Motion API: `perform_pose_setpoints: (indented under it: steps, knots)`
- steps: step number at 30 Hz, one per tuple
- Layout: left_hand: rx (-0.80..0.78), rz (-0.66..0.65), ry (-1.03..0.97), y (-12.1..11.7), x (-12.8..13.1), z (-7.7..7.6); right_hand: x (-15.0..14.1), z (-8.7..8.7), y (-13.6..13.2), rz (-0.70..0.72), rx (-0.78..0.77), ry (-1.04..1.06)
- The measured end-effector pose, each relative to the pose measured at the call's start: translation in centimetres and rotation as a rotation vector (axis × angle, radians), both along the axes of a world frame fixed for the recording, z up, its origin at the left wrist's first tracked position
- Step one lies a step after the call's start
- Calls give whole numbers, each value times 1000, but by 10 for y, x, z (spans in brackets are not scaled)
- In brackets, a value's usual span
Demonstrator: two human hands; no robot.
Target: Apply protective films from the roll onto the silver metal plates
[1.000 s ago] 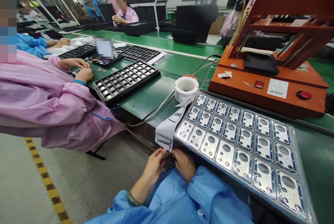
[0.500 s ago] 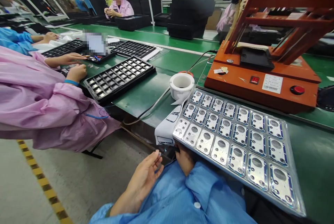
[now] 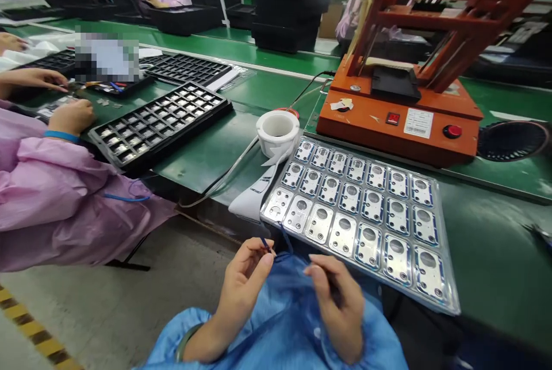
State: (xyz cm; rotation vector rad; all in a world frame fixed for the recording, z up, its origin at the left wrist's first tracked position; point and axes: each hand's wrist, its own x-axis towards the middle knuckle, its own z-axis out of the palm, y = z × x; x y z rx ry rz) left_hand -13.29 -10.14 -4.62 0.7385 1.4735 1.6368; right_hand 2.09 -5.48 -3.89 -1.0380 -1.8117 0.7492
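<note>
My left hand [image 3: 246,289] is in front of my lap with thumb and fingertips closed on a thin dark-blue strip [image 3: 285,239], which curves up in a loop near the tray's front edge. To its right, my right hand [image 3: 340,304] has thumb and forefinger drawn together in a pinch; whatever is between them is too blurred to make out. Just beyond both hands lies a clear plastic tray [image 3: 444,266] with rows of silver metal plates [image 3: 344,233]. Many plates have dark-blue edging, while several in the front row at left look bare.
A white roll [image 3: 278,128] trails its backing strip [image 3: 250,197] over the table edge. Behind the tray stands an orange press [image 3: 401,128]. On the left are a black compartment tray [image 3: 164,123] and a co-worker's pink sleeve [image 3: 64,169]. Pliers [image 3: 539,232] lie far right.
My right hand has come up from below the tray edge to face my left hand. The dark-blue strip now shows at my left fingertips. The view has shifted right and down.
</note>
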Motion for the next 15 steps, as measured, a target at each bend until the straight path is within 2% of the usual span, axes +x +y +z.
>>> perform_pose_setpoints:
  steps: [2,4,9,15]
  knots:
    - [79,-86,50,5,6,4,15,28,-1,-32,7,-17]
    - [156,-155,96,10,11,8,24,42,4,-17,-60,-50]
    - [216,-296,177,19,16,8,29,41,14,10,-211,-67]
    - [150,-347,195,22,18,0,28,43,10,37,-182,-101]
